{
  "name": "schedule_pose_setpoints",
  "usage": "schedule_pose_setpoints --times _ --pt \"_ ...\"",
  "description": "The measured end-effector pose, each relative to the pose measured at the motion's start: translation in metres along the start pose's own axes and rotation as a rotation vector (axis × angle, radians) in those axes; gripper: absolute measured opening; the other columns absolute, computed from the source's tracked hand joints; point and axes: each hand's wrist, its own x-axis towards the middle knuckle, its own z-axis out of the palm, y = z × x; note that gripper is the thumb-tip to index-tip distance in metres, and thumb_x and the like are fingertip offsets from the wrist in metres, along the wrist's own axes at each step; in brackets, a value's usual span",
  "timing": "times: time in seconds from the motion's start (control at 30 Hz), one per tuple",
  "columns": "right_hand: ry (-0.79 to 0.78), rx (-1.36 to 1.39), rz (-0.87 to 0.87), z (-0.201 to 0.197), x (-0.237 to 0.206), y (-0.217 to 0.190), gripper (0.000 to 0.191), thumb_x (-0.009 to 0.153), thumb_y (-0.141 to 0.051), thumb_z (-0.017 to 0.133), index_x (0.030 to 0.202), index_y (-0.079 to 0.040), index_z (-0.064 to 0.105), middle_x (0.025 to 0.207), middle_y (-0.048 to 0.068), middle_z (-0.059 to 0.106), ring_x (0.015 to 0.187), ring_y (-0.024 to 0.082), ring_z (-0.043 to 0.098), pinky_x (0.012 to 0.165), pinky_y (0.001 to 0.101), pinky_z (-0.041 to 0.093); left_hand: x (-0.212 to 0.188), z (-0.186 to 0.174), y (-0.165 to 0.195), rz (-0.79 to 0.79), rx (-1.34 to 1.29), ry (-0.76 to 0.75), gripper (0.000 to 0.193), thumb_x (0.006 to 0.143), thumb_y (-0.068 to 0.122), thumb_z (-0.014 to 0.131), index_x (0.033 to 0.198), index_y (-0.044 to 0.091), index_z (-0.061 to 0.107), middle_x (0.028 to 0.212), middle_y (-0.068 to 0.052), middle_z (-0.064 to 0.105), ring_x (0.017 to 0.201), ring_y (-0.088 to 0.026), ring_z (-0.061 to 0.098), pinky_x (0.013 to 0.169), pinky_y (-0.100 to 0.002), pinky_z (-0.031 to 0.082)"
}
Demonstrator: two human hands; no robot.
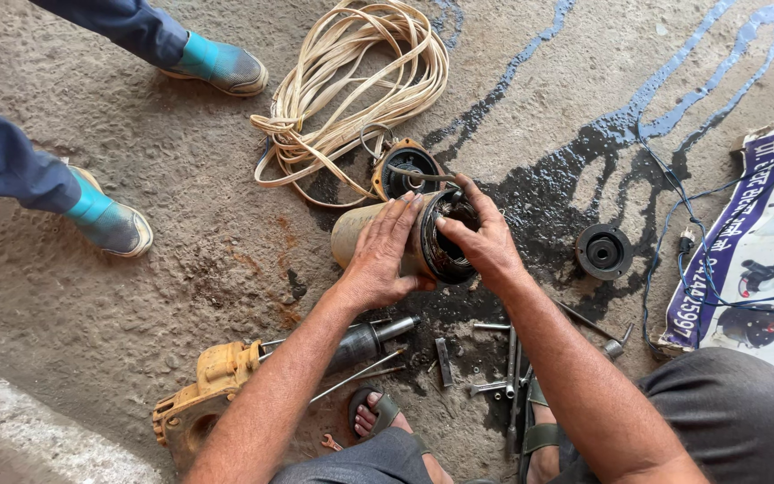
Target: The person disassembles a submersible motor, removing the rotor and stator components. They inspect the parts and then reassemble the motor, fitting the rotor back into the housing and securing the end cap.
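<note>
A dirty cylindrical motor housing (pixel 351 235) lies on its side on the concrete floor, its open dark end facing right. My left hand (pixel 380 255) rests over the top of the housing and grips it. My right hand (pixel 481 235) has its fingers on the rim of the open end, reaching into the dark winding cavity (pixel 445 240). Behind the housing lies a round metal end cover (pixel 408 170) with a black centre.
A coil of cream flat cable (pixel 360 76) lies beyond. A black round flange (pixel 603 252) sits to the right by blue wires and a printed banner (pixel 754 242). A rotor shaft (pixel 365 342), yellow casting (pixel 203 394), spanners (pixel 494 387) and bolts lie near my feet. Another person's shoes (pixel 114 224) stand left.
</note>
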Motion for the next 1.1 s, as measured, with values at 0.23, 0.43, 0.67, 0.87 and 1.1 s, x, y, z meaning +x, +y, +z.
schedule_pose_setpoints --times 0.23,0.43,0.67,0.87,1.1 --pt "-0.087 -0.209 -0.105 -0.008 0.0 0.001 0.109 0.067 -0.027 0.08 0.162 -0.015 0.029 0.16 0.019 0.038 0.148 0.033 0.04 0.12 0.0443 0.037 -0.001 -0.001 -0.003 0.017 -0.01 0.018 0.136 0.058 0.042 0.098 0.162 0.02 0.013 0.169 -0.01 0.019 0.157 -0.033 0.018 0.127 -0.051 0.017" --pt "-0.171 -0.347 -0.162 -0.012 -0.003 -0.006 0.12 0.06 -0.027 0.082 0.163 -0.014 0.021 0.163 0.021 0.03 0.151 0.035 0.033 0.122 0.0435 0.031 -0.005 -0.006 -0.004 -0.004 -0.045 0.017 0.135 0.057 0.043 0.098 0.162 0.021 0.015 0.169 -0.009 0.021 0.156 -0.032 0.019 0.127 -0.05 0.018" --pt "-0.092 -0.285 -0.088 -0.005 -0.006 -0.009 0.109 0.064 -0.026 0.079 0.162 -0.017 0.031 0.156 0.02 0.041 0.145 0.033 0.043 0.118 0.0447 0.038 -0.005 -0.006 -0.004 -0.023 -0.054 0.006 0.136 0.056 0.043 0.099 0.161 0.024 0.015 0.169 -0.008 0.02 0.156 -0.031 0.018 0.127 -0.051 0.017" --pt "-0.052 -0.118 -0.032 0.001 -0.005 -0.012 0.087 0.075 -0.018 0.074 0.155 -0.015 0.04 0.144 0.02 0.057 0.132 0.03 0.059 0.104 0.0419 0.056 -0.003 -0.004 -0.005 -0.049 -0.038 -0.022 0.134 0.058 0.042 0.099 0.162 0.027 0.015 0.169 -0.005 0.019 0.157 -0.029 0.018 0.127 -0.05 0.016" --pt "0.013 0.059 -0.007 0.004 -0.003 -0.009 0.069 0.082 -0.012 0.068 0.148 -0.012 0.05 0.125 0.016 0.067 0.111 0.022 0.068 0.091 0.0356 0.061 -0.002 -0.004 -0.004 -0.023 -0.054 -0.008 0.132 0.058 0.04 0.098 0.161 0.025 0.018 0.169 -0.005 0.022 0.157 -0.029 0.019 0.127 -0.049 0.018"
